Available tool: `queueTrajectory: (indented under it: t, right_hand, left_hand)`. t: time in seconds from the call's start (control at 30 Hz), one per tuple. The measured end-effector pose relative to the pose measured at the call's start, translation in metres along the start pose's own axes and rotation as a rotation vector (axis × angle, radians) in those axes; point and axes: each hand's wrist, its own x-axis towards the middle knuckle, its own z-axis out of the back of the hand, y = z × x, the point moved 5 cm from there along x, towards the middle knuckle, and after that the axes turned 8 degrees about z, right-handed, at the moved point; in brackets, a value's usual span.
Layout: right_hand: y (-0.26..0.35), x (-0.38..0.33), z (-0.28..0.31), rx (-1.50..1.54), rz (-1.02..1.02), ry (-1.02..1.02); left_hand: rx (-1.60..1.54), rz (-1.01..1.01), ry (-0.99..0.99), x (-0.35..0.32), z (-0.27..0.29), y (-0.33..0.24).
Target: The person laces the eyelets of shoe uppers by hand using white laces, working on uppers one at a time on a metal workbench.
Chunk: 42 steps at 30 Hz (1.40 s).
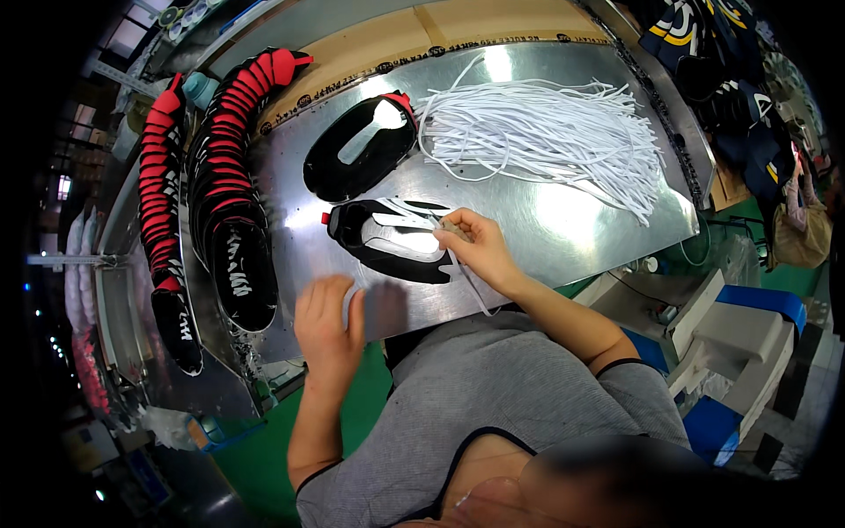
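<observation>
A black shoe upper (pixel 387 267) with a small red heel tab lies on the metal table, white lace strands (pixel 407 212) running across its opening. My right hand (pixel 480 251) is at its right end, thumb and fingertips pinched on a white shoelace. One lace end (pixel 475 289) hangs below that hand toward the table's near edge. My left hand (pixel 330 321) is raised left of and nearer than the upper, slightly blurred, thumb apart from the fingers, with nothing visible in it. Beyond lies a second black upper (pixel 321 167) with a white shape inside and a red tab.
A large bundle of white shoelaces (pixel 546 132) spreads over the back right of the metal table (pixel 563 251). Two long nested rows of black and red uppers (pixel 231 150) curve along the left. Cardboard (pixel 475 26) lines the far edge. A blue and beige frame (pixel 748 330) stands at right.
</observation>
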Motion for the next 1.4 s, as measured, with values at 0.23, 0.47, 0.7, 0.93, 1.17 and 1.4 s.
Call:
queueTrajectory:
  t: [0.23, 0.47, 0.7, 0.93, 1.17, 1.4]
  right_hand:
    - [-0.009, 0.005, -0.007, -0.143, 0.129, -0.005]
    - [0.011, 0.009, 0.001, -0.111, 0.266, -0.111]
    - [0.017, 0.008, 0.006, -0.151, 0.371, -0.138]
    - [0.025, -0.004, 0.01, 0.054, 0.197, -0.104]
    - [0.031, -0.003, 0.003, -0.13, 0.174, -0.029]
    - [0.038, -0.008, 0.001, -0.221, 0.193, -0.028]
  left_hand:
    - [0.057, 0.134, 0.782, 0.058, -0.08, 0.039]
    - [-0.999, 0.772, 1.168, 0.066, -0.137, 0.011]
    - [-1.457, 0.875, 0.819, 0.036, -0.149, -0.008]
    - [-1.516, 0.819, 0.492, 0.038, -0.139, -0.01]
    - [-1.554, 0.733, 0.395, 0.032, -0.132, -0.009]
    - [-1.494, 0.71, 0.33, 0.03, -0.122, -0.016]
